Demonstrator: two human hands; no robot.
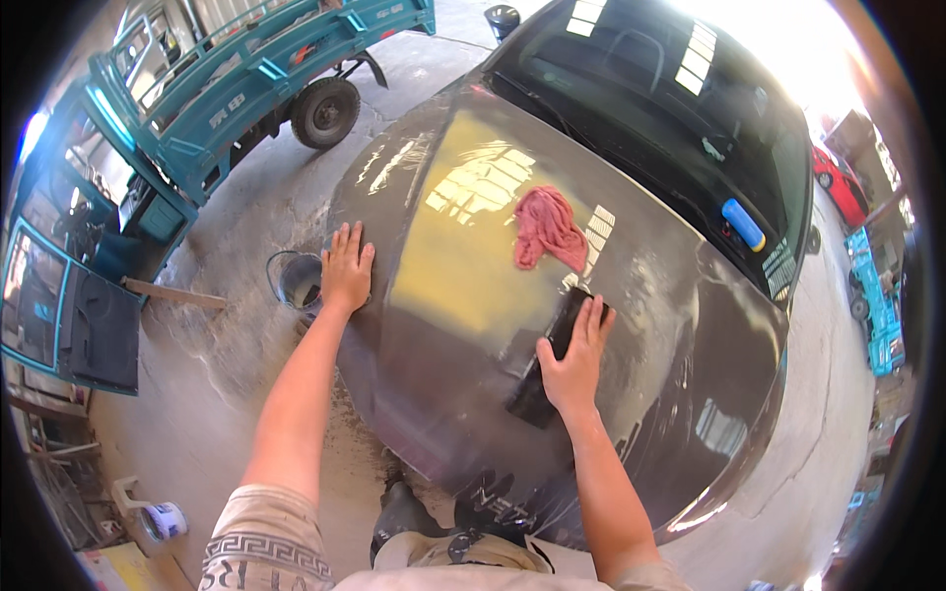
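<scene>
The right hand (576,360) grips a long black block (533,399) on the car hood (636,286), at six o'clock from a crumpled pink cloth (547,231), while the left hand (346,268), spread and unclenched, rests on the fender (386,197) at ten o'clock from the block.

A vehicle body workshop: a dark car hood (633,281) bears a yellowish patch (443,264), a teal cargo truck (258,87) stands far left on stained concrete floor (202,419), and what looks like a red car (839,185) sits far right.
</scene>
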